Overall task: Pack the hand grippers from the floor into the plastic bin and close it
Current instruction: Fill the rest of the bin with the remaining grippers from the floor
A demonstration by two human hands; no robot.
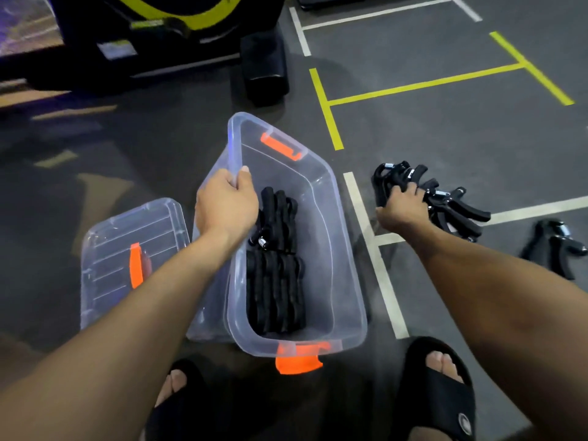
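The left hand's fingers (237, 183) curl over the plastic bin's (346, 265) left rim, hand grippers (276, 265) lying inside just right of them. The lid (127, 249) lies left, beside the bin. The right hand's fingers (410, 190) rest on a floor pile of grippers (451, 205); another gripper (553, 246) lies farther right.

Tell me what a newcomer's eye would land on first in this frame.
The clear plastic bin at centre, half filled with black hand grippers, its orange latches bright; the left hand grips its rim. To its right, the right hand grasps a bunch of grippers on the floor. The lid lies left of the bin.
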